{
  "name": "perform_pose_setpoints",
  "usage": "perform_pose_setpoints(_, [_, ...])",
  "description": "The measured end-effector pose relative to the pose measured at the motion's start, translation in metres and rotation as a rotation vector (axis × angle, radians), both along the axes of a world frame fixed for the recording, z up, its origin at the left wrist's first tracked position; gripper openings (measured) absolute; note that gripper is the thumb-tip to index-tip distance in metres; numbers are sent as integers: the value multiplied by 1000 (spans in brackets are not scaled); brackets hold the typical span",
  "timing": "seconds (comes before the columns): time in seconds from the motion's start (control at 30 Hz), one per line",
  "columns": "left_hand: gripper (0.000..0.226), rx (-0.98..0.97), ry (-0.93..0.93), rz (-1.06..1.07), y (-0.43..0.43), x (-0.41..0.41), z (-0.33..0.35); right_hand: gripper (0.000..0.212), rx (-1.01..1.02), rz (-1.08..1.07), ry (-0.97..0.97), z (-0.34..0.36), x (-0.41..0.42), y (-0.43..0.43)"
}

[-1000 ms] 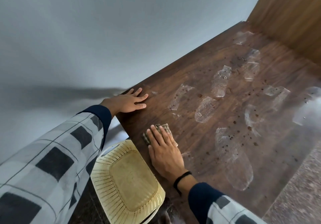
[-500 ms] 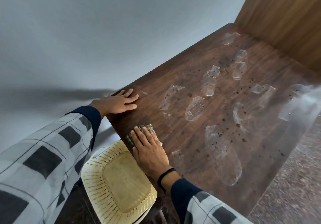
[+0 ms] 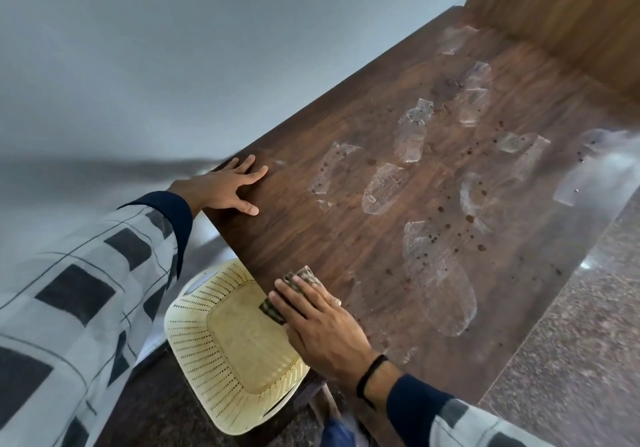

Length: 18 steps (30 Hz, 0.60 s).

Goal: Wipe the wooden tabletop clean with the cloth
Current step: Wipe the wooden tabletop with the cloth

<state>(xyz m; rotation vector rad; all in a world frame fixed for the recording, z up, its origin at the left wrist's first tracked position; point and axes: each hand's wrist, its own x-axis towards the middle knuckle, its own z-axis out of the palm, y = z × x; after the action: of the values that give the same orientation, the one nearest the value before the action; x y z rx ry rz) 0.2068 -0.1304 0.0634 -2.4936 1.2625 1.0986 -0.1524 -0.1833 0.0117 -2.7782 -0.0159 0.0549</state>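
While the right hand (image 3: pixel 322 328) presses flat, fingers spread, on a small dark patterned cloth (image 3: pixel 300 281) at the near left edge of the wooden tabletop (image 3: pixel 346 238), most of the wiping looks undone. Only the ends of the cloth show, one past the fingertips at about twelve o'clock of the hand and one hanging over the table edge at about ten o'clock; the rest is hidden under the palm. A black band (image 3: pixel 370 374) circles that wrist.

At about eleven o'clock from the cloth, well apart, the left hand (image 3: pixel 227 188) lies open and flat on the table's far left corner, holding nothing and seemingly bracing.

Just below the edge, at about eight o'clock of the right hand, a cream slotted plastic basket (image 3: pixel 228 353) sits off the table, perhaps to catch what is swept over.

From one to three o'clock, the board carries pale, dried-looking smears (image 3: pixel 440 294) and many dark specks (image 3: pixel 441 209) reaching toward the back panel. The strip between the two hands reads as the cleanest part, so I judge the job barely started: nearly the whole stained middle and far end remain.
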Motion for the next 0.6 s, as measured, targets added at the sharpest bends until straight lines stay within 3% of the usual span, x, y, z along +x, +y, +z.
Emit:
perform_pose_setpoints(0.07, [101,-1,1,5,0,1,-1,53,-42,-27,-3,-1,1,-10])
perform_pose_setpoints(0.2, [101,7,-9,-8,-1,0,-1,55,15,-287,65,3,37,6])
perform_pose_setpoints(0.43, [102,5,-36,-39,-1,2,-6,53,-25,-30,37,-2,-21,-13])
perform_pose_setpoints(0.6, [102,2,-52,-26,-2,0,-6,53,-11,-276,53,7,10,5])
